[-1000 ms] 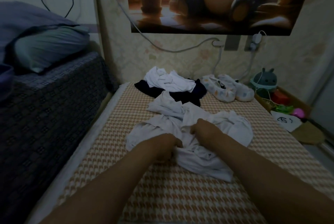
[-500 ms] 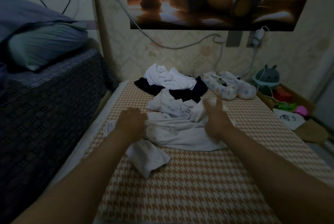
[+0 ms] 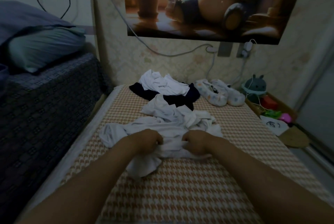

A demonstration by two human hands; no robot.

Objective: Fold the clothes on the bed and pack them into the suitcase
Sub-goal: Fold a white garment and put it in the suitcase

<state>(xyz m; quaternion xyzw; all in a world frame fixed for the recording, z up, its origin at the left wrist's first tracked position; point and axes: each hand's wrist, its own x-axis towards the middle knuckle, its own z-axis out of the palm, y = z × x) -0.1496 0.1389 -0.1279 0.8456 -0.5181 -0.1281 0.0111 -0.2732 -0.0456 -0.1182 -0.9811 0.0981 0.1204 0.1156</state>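
A crumpled white garment (image 3: 162, 126) lies spread across the middle of the checked bed (image 3: 180, 196). My left hand (image 3: 146, 141) and my right hand (image 3: 196, 142) sit side by side on its near edge, each with fingers curled round a bunch of the white cloth. One end of the garment (image 3: 142, 167) hangs loose below my left hand. Behind it lies a dark garment (image 3: 180, 99) with another white garment (image 3: 164, 86) on top. No suitcase is in view.
Two patterned slippers (image 3: 220, 94) sit at the bed's far right. A box of toys (image 3: 271, 104) and a round mat (image 3: 294, 139) lie to the right. A dark bed with pillows (image 3: 41, 48) rises on the left. Cables hang on the wall.
My hands were apart on the garment half a second ago, the right one with fingers raised. Both have drawn back toward me and closer together, now gripping the near edge.
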